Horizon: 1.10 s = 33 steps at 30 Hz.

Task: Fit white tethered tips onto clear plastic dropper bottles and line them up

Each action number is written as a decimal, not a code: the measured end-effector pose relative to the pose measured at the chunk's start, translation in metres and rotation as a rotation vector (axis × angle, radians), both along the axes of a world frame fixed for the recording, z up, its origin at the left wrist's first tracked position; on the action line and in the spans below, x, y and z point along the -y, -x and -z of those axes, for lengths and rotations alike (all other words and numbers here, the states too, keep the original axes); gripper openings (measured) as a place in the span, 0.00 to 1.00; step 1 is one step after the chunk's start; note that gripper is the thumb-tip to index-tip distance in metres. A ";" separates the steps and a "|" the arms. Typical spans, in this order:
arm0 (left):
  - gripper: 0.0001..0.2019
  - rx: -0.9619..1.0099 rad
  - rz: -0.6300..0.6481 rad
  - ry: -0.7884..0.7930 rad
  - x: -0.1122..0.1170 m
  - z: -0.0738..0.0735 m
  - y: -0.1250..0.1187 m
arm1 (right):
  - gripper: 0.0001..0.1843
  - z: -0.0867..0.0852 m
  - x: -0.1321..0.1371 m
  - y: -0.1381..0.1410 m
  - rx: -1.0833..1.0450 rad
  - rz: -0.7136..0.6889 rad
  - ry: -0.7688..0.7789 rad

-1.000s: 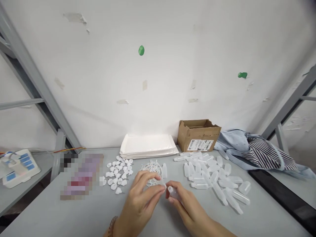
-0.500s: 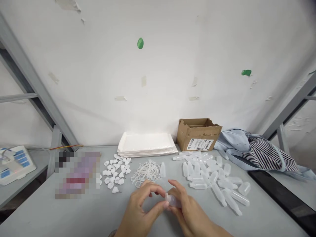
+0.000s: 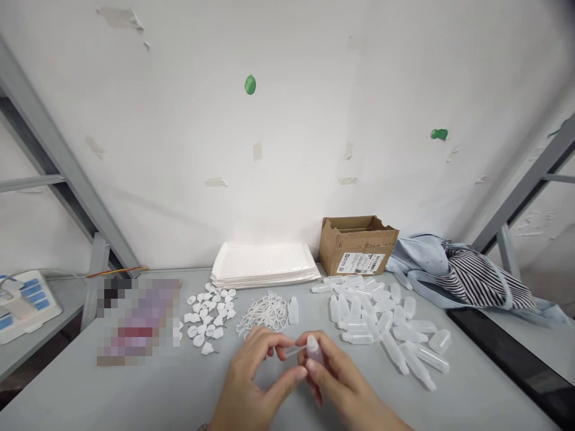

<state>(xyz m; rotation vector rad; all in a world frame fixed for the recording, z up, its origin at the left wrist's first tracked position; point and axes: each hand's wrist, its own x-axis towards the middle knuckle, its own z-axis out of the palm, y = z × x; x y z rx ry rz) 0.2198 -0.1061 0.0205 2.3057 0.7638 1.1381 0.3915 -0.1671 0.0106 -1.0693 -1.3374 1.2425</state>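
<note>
My right hand [image 3: 335,371] is closed around a small translucent dropper bottle [image 3: 315,353], its pale tip pointing up. Between that bottle and my left hand [image 3: 263,374] stretches a thin white cord loop [image 3: 293,351]. The curled fingertips of my left hand grip the cord, while its thumb stands apart near the bottle. How the loop meets the bottle is too small to make out. Just beyond my hands lie a tangled pile of white cord loops [image 3: 266,312] and one upright-looking bottle [image 3: 293,311].
White caps [image 3: 207,317] are scattered to the left, and many translucent bottles [image 3: 395,347] lie at the right. Behind stand white envelopes [image 3: 265,263] and an open cardboard box [image 3: 357,245]. Striped fabric [image 3: 485,278] and a black slab [image 3: 507,359] are far right.
The bottle has turned from lying sideways to tip up in my right hand. My left fingers have drawn away from its tip, and the cord now shows stretched between.
</note>
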 end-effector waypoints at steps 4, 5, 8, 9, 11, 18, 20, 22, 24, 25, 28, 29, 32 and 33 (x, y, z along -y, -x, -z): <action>0.10 0.050 -0.105 -0.251 0.002 -0.006 0.003 | 0.20 -0.010 -0.004 0.003 -0.537 -0.041 0.240; 0.13 0.048 -0.117 -0.292 0.003 -0.006 0.002 | 0.20 -0.008 -0.004 0.004 -0.594 -0.043 0.263; 0.21 0.034 -0.144 -0.326 0.006 -0.001 0.000 | 0.21 -0.002 -0.005 0.006 -0.667 -0.056 0.298; 0.22 0.033 -0.154 -0.329 0.007 0.001 0.000 | 0.22 0.000 -0.005 0.006 -0.665 -0.057 0.306; 0.23 0.036 -0.175 -0.367 0.008 0.004 -0.001 | 0.22 0.001 -0.004 0.006 -0.621 -0.050 0.306; 0.24 -0.224 -0.067 -0.550 0.008 0.006 -0.004 | 0.21 0.002 0.000 0.010 -0.299 0.025 0.188; 0.25 -0.301 -0.044 -0.590 0.008 0.008 -0.006 | 0.20 0.007 0.002 0.014 -0.178 0.072 0.135; 0.22 -0.322 -0.036 -0.623 0.007 0.013 -0.009 | 0.21 0.011 0.004 0.017 -0.048 0.144 0.111; 0.19 -0.229 -0.068 -0.660 0.008 0.018 -0.012 | 0.25 0.010 0.005 0.017 0.029 0.178 0.116; 0.19 -0.173 -0.081 -0.665 0.008 0.019 -0.013 | 0.28 0.007 0.006 0.015 0.026 0.166 0.112; 0.21 -0.109 -0.040 -0.566 0.012 0.018 -0.015 | 0.32 -0.007 0.006 0.007 -0.104 -0.056 0.084; 0.21 -0.098 -0.029 -0.512 0.013 0.016 -0.015 | 0.31 -0.012 0.005 0.004 -0.157 -0.176 0.094; 0.21 -0.009 -0.043 -0.404 0.015 0.009 -0.014 | 0.29 -0.019 0.004 -0.002 -0.276 -0.343 0.166; 0.21 -0.002 -0.034 -0.385 0.015 0.007 -0.013 | 0.30 -0.019 0.003 -0.002 -0.297 -0.333 0.189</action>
